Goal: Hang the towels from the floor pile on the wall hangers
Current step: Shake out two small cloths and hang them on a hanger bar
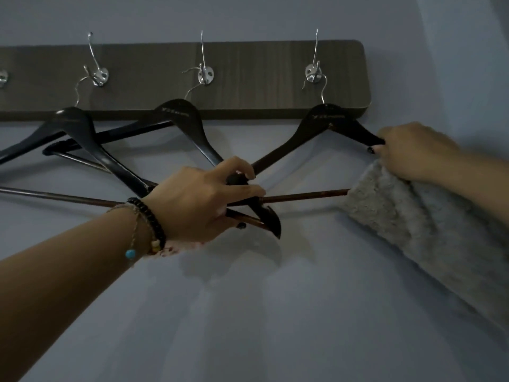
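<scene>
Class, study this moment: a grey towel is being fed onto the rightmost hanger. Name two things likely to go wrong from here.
1. The rightmost hanger hangs from one hook; tugging by the right hand may unhook it.
2. The left hand grips where the middle hanger crosses; the hangers may tangle, and the towel could snag on the bar.

A dark wooden board (248,78) is fixed flat against the pale wall (275,312) and carries a row of silver hooks. Three black hangers hang from it. The left hanger (91,144) hangs from the left hook (99,75) of the board and is tilted. The middle hanger (190,125) hangs from the centre hook (205,74), overlapping the left one. The right hanger (311,128) hangs from the hook (314,71) nearest the board's rounded right end. Part of a fourth hook (3,78) shows at the board's far left edge.
</scene>
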Available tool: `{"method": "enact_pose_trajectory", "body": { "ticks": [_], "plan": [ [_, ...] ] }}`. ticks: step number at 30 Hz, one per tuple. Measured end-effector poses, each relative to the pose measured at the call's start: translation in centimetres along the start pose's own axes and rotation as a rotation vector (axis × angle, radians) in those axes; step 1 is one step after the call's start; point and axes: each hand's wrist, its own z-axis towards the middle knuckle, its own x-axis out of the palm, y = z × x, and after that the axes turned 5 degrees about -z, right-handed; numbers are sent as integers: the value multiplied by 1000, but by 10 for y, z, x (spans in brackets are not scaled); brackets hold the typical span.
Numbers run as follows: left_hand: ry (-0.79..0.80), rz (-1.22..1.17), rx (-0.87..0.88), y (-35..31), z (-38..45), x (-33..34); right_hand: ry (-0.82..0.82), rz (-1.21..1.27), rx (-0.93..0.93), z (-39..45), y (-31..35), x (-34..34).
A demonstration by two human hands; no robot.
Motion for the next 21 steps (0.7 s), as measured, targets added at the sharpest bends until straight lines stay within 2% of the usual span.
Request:
{"method": "enact_pose_trajectory", "body": {
  "ticks": [4,8,21],
  "plan": [
    [88,33,10,5,-18,3,7,-26,-17,16,-3,-1],
    [96,71,61,16,-37,3,19,-25,-20,26,-6,-2],
    [-42,145,129,30,-61,18,81,-6,-80,27,-1,-13]
  ]
}}
